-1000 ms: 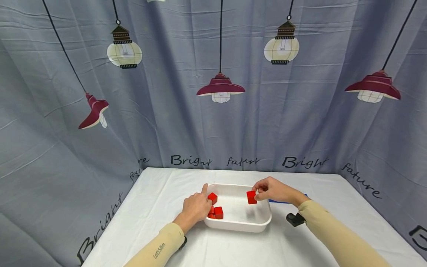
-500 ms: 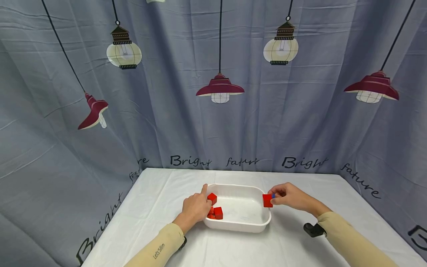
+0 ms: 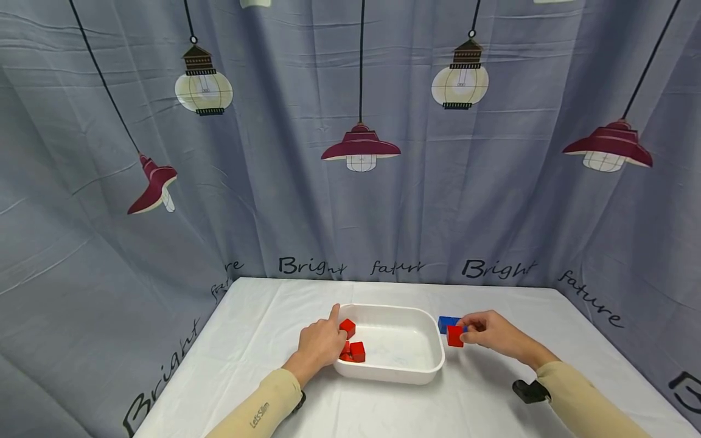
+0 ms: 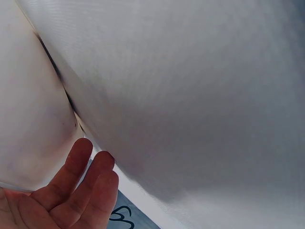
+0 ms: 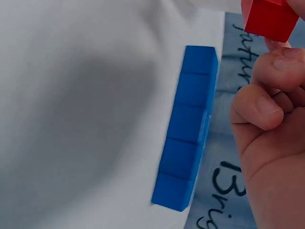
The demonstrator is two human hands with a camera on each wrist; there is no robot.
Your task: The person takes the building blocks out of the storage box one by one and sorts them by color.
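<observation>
My right hand [image 3: 495, 333] pinches a red cube [image 3: 455, 336] between thumb and fingertips, to the right of a white plastic tub [image 3: 397, 375]. In the right wrist view the red cube [image 5: 270, 18] is at the top edge, the other fingers curled below it. A straight row of several blue cubes [image 5: 185, 125] lies on the table near this hand; the head view shows part of the blue row [image 3: 446, 324] behind the red cube. My left hand [image 3: 320, 344] holds the tub's left rim, index finger stretched along it. Several red cubes [image 3: 357, 351] lie inside by that hand.
A white cloth covers the table [image 3: 482, 395]. Behind it hangs a grey-blue curtain [image 3: 296, 201] printed with lamps and lettering. The tub's bare floor [image 3: 397, 347] shows in its middle and right part.
My right hand has carried the red cube from above the tub's right part out past its right rim, to the blue row. The left hand has stayed at the left rim.
</observation>
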